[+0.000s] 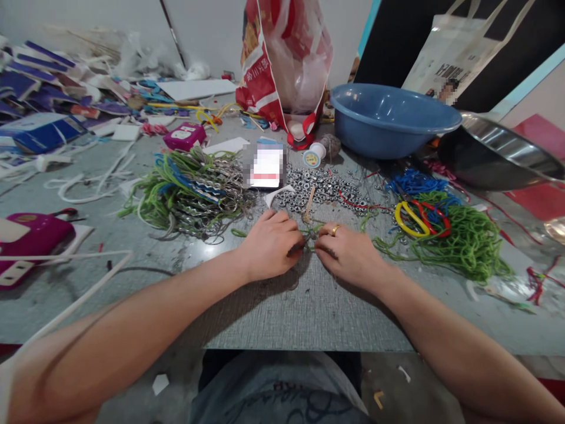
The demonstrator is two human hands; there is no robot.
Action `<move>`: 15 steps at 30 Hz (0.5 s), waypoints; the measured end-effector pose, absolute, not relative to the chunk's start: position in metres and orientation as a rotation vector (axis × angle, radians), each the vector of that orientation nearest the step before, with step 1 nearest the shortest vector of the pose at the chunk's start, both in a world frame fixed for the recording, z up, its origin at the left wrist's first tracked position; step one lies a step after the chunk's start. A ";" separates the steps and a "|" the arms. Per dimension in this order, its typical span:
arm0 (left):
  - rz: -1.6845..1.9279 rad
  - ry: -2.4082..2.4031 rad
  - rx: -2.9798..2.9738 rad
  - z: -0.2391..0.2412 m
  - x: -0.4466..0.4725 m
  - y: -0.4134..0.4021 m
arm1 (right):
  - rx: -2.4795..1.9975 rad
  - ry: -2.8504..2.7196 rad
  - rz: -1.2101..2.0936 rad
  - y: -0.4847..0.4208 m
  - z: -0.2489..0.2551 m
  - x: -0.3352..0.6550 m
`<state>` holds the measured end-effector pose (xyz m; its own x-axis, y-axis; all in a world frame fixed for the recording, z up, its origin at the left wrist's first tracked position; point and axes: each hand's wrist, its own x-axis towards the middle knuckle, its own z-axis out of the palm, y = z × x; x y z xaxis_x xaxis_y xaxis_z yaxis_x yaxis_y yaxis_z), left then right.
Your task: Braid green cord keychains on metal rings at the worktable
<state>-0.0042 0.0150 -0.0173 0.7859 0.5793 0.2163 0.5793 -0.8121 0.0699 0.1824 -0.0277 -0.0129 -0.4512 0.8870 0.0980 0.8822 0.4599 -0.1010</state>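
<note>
A green cord [314,228] runs between my two hands just above the grey tabletop. My left hand [274,244] is closed on it with curled fingers, and a loose green end shows to the left. Facing it, my right hand [346,252], with a ring on one finger, pinches the cord too; more green cord trails off to the right. The fingertips partly hide what lies between them. Just beyond my hands is a spread of small metal nuts [304,189], with a thin wooden stick [309,203] lying on its near edge.
Left lies a bundle of corded strands [194,191]; right, a pile of green cord [463,238] under scissors with yellow and red handles [412,219]. A phone [267,166], thread spool [312,155], blue basin [392,126], metal bowl [498,153] and red bag [265,76] stand farther back.
</note>
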 end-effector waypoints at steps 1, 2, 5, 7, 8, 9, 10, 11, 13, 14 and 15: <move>-0.353 -0.963 -2.970 -0.018 -0.004 0.015 | -1.577 -2.545 0.072 -0.028 -0.014 0.182; -0.352 -0.964 -2.972 -0.018 -0.004 0.015 | -1.593 -2.525 0.091 -0.028 -0.015 0.181; -0.345 -0.979 -2.985 -0.017 -0.003 0.015 | -1.625 -2.480 0.140 -0.028 -0.018 0.180; -0.337 -0.997 -2.995 -0.017 -0.002 0.015 | -1.632 -2.461 0.170 -0.027 -0.019 0.179; -0.334 -1.005 -2.998 -0.017 -0.002 0.015 | -1.628 -2.455 0.187 -0.027 -0.020 0.179; -0.332 -1.009 -3.000 -0.017 -0.002 0.015 | -1.625 -2.448 0.204 -0.027 -0.020 0.178; -0.333 -1.010 -3.000 -0.017 -0.002 0.014 | -1.620 -2.440 0.217 -0.026 -0.020 0.178; -0.336 -1.011 -3.000 -0.017 -0.002 0.014 | -1.614 -2.433 0.230 -0.026 -0.021 0.178; -0.347 -1.006 -2.999 -0.018 -0.002 0.015 | -1.604 -2.419 0.256 -0.026 -0.022 0.178; -0.356 -1.003 -2.998 -0.018 -0.002 0.015 | -1.597 -2.415 0.268 -0.025 -0.022 0.178; -0.366 -1.001 -2.996 -0.019 -0.002 0.015 | -1.588 -2.416 0.279 -0.025 -0.022 0.178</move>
